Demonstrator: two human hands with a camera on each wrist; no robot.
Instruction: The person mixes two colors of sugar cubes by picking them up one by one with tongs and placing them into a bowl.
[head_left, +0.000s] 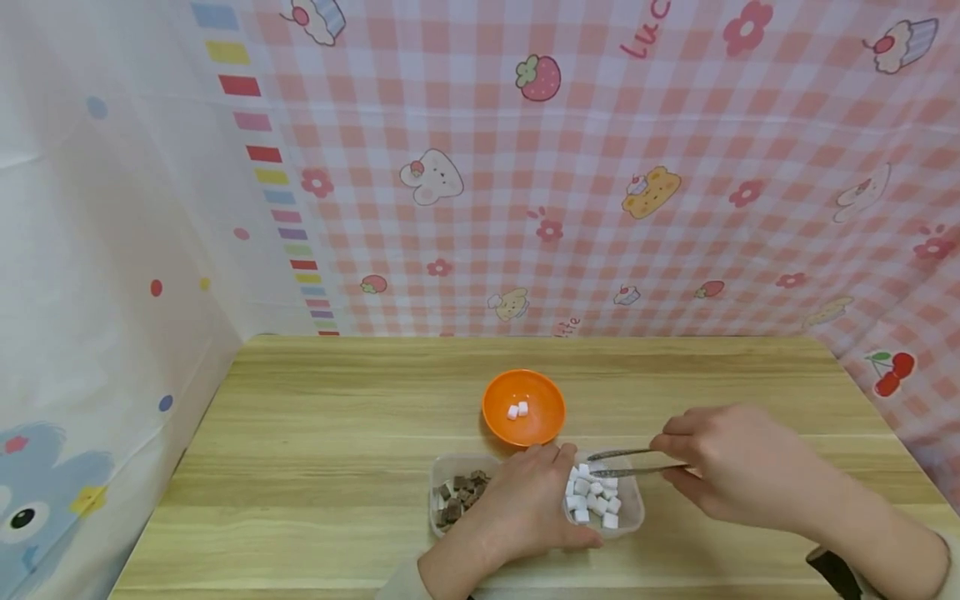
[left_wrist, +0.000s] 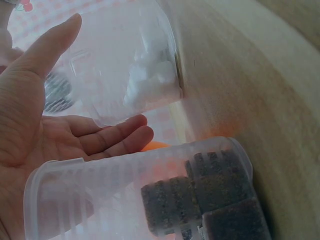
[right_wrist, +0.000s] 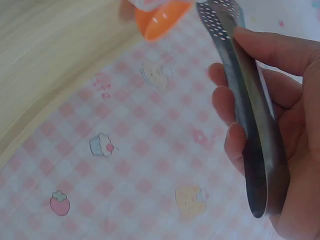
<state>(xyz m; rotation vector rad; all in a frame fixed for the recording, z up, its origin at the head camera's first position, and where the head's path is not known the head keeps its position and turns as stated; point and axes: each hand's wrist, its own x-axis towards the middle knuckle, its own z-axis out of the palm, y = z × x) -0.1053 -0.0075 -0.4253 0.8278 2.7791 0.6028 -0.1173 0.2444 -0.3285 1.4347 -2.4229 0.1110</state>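
Observation:
My right hand [head_left: 738, 467] grips metal tongs [head_left: 632, 472], whose two arms stand apart, tips over a clear plastic container [head_left: 636, 510] of white cubes [head_left: 597, 498]. In the right wrist view the perforated ends of the tongs [right_wrist: 260, 125] show at the top, the thumb on one arm and fingers on the other. With thumb near and fingers far, my left hand [head_left: 528, 504] holds the white-cube container by its left side. A second plastic container [head_left: 435, 508] with dark brown cubes [head_left: 459, 496] stands at its left, partly hidden by that hand.
Behind the containers an orange bowl [head_left: 543, 429] stands on the wood-grain table [head_left: 315, 467], two white cubes [head_left: 517, 410] in it. A pink checked cloth [head_left: 480, 233] hangs along the table's back edge, and a white printed sheet [head_left: 112, 250] hangs at the left.

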